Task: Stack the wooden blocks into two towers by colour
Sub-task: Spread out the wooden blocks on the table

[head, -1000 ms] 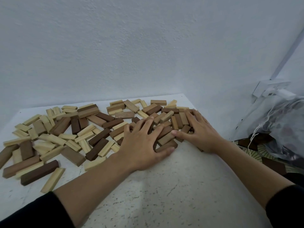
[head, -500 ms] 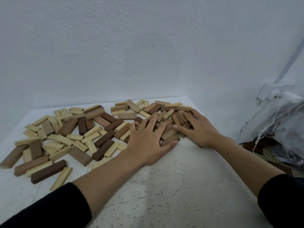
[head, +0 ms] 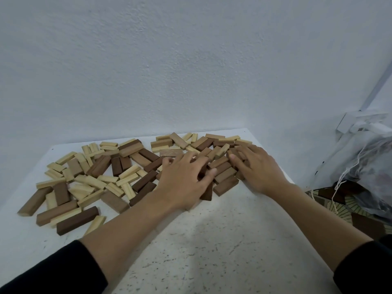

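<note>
Two hands: both palm-down on one patch of the wooden blocks [head: 101, 183], side by side, not touching each other.
left hand [head: 182, 181]: fingers spread and slightly bent, pressed on mixed brown blocks; thumb tip among the blocks between the hands; nothing pinched.
right hand [head: 257, 166]: fingers splayed, laid flat over brown blocks; nothing gripped.
wooden blocks: loose and unstacked, pale and brown mixed; under both palms, just beyond the fingertips, and scattered wide to the outer side of the left hand.
dark block [head: 77, 220]: well out from the left wrist, at the near edge of the scatter.
table [head: 212, 240]: speckled white, beneath both forearms.
plastic bag [head: 371, 166]: off the table, outward of the right wrist.
sleeves [head: 53, 272]: black, on both forearms.
</note>
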